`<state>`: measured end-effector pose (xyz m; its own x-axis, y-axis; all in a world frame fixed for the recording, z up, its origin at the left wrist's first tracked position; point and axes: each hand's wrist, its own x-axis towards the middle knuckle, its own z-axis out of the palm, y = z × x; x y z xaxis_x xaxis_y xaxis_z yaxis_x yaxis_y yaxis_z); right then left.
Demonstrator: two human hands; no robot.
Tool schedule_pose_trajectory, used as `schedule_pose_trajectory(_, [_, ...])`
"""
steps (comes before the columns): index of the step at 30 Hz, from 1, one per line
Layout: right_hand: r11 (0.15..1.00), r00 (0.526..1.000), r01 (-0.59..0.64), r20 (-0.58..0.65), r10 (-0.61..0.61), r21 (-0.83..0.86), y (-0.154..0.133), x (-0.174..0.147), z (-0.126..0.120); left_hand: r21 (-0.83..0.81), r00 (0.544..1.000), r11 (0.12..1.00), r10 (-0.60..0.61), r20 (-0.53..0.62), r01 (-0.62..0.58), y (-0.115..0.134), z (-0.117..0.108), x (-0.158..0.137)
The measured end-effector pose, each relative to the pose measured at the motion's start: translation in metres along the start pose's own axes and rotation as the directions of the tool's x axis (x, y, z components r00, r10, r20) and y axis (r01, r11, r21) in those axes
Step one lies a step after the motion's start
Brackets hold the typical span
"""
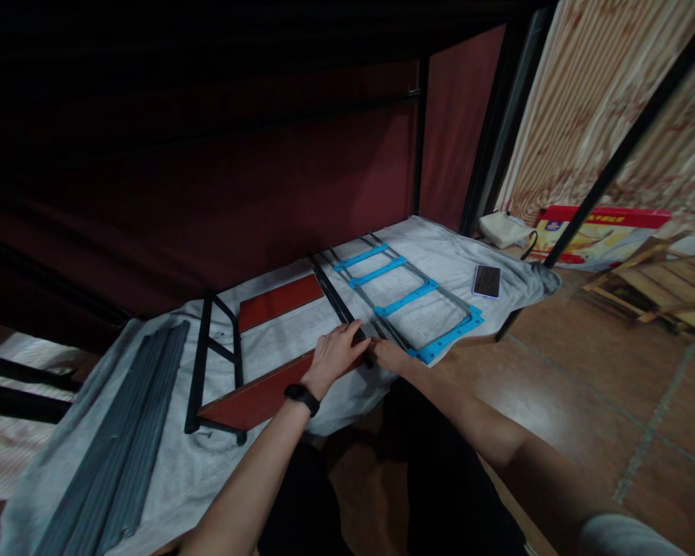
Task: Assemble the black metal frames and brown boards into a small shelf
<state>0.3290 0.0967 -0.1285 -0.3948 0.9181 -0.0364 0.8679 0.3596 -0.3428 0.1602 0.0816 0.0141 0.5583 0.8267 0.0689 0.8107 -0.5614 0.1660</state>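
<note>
Black bar (334, 296) | axis slants near-right | left fingers (347, 330) grip it | right fingers (378, 350) unclear

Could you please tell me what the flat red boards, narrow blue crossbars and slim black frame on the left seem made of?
The flat red boards look wood-based, painted or laminated: smooth faces, paler edges. The narrow blue crossbars seem plastic, from bright, even colour, though coated metal is possible. The slim black frame is probably painted metal, judging by its straight bars.
</note>
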Motion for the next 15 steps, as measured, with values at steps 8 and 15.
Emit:
schedule_pose_trajectory(8, [0.999, 0.999, 0.013, -0.04, -0.011, 0.051, 0.0028, 0.0, 0.0035, -0.002, 1.0, 1.0, 0.014, -0.019, -0.014, -0.0005, 0.0001, -0.0002])
schedule_pose_trajectory(15, [0.996, 0.998, 0.031, -0.057, -0.027, 0.08, 0.0068, 0.0016, 0.007, -0.017, 1.0, 1.0, -0.013, 0.008, 0.013, 0.002, -0.0035, -0.0006])
